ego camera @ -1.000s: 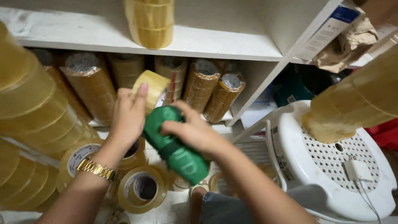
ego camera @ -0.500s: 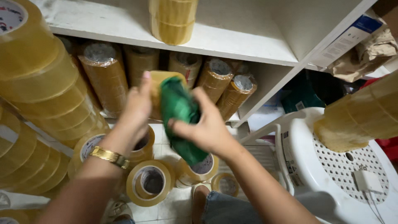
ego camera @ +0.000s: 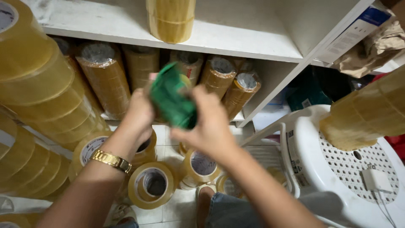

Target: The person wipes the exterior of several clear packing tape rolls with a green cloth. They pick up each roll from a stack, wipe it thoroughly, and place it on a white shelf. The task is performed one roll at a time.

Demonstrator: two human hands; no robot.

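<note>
While tall stacks of tape rolls (ego camera: 38, 84) are crowding the far left edge, the only open room is showing as a strip of white floor (ego camera: 177, 207) low in the middle, and even that is dotted with loose rolls (ego camera: 152, 185) lying flat. The left hand (ego camera: 137, 116), a gold watch (ego camera: 110, 160) on its wrist, is rising in front of the lower shelf and closing on the left edge of a green dispenser (ego camera: 171, 99) (blurred, so its exact shape is hard to tell). The dispenser is sitting between both hands, held upright in the air just before the wrapped roll packs (ego camera: 103, 78) standing under the white shelf (ego camera: 236, 40). The right hand (ego camera: 209, 124) is wrapping around the dispenser's lower right side, fingers curled over it, so the green body is sticking up above that grip. Another roll stack (ego camera: 171, 19) is standing on the shelf right above. Further right, the shelf's upright is slanting down toward a white plastic stool (ego camera: 337, 169), which is hemming in that side, with a charger (ego camera: 376, 179) resting on its seat. At the far right edge, more stacked rolls (ego camera: 367, 114) are leaning in over the stool.
</note>
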